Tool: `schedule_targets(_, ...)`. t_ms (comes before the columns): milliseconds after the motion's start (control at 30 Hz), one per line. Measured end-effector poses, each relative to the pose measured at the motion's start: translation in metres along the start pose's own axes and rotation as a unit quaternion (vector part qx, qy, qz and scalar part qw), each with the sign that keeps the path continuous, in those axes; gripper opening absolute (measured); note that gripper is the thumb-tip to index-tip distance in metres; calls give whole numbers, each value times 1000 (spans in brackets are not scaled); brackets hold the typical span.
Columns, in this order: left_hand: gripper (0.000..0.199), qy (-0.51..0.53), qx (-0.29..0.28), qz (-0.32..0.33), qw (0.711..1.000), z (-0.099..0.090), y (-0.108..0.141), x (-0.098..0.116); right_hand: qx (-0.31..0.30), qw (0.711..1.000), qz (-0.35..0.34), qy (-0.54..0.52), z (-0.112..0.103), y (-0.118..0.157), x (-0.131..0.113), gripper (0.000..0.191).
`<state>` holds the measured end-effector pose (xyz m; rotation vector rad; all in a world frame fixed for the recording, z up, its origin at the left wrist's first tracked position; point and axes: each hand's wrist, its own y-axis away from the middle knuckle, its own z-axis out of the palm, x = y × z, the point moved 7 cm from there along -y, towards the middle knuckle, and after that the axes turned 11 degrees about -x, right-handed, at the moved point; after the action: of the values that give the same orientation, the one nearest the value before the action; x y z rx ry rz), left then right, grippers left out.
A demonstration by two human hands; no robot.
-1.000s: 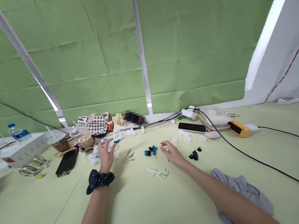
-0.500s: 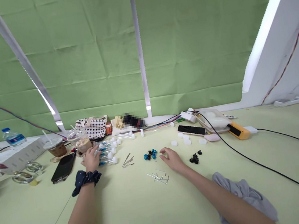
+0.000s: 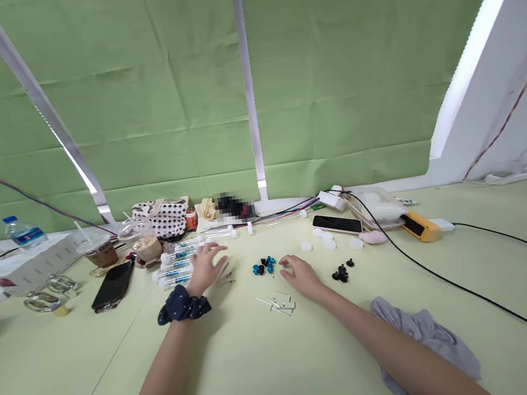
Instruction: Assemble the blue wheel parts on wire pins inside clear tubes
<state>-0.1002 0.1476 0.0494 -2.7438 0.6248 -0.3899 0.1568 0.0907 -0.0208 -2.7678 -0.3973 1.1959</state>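
Observation:
My left hand [image 3: 206,267] is open with fingers stretched to the right, holding nothing. It hovers by the right ends of several clear capped tubes [image 3: 174,269] with blue bits inside, and partly covers some thin metal pieces [image 3: 228,274]. My right hand [image 3: 300,274] rests on the table, empty, its fingers loosely curved and apart. Just left of its fingertips lies a cluster of small blue and black parts [image 3: 264,265]. Nearer me are several thin L-shaped metal rods, like hex keys [image 3: 279,305]. Small black knob-like parts [image 3: 340,273] lie right of my right hand.
White round caps [image 3: 329,244], a phone [image 3: 336,224] and a yellow device [image 3: 421,227] are on the right, with a black cable [image 3: 445,288] crossing there. Grey cloth [image 3: 423,338] sits under my right forearm. Drink cups [image 3: 99,252], a black phone [image 3: 113,287] and glasses [image 3: 42,300] stand left.
My left hand has moved right, off the left ends of the tubes. The tubes now lie turned, caps to the left. My right hand has stayed about where it was.

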Motion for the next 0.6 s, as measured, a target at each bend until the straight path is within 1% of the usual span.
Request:
schedule_targets(67,28,32,-85,95,991,18,1,39,-3,1000,3,3,0,0,0,20)
schedule_targets(133,28,50,-124,128,983,31,5,64,-5,1000,1,4,0,0,0,20)
schedule_targets(200,29,59,-139,132,980,39,7,76,-6,1000,-1,6,-1,0,-1,20)
schedule_targets(300,28,63,-141,123,980,46,9,81,-8,1000,-3,9,0,1,-3,19)
schedule_targets(400,26,67,-132,119,982,47,9,82,-9,1000,-7,14,0,1,-6,19)
schedule_targets(500,23,68,-116,116,984,46,9,82,-10,1000,-9,19,0,2,-7,19)
schedule_targets(600,21,72,-89,97,989,41,10,78,-14,1000,-18,21,-1,2,-10,19)
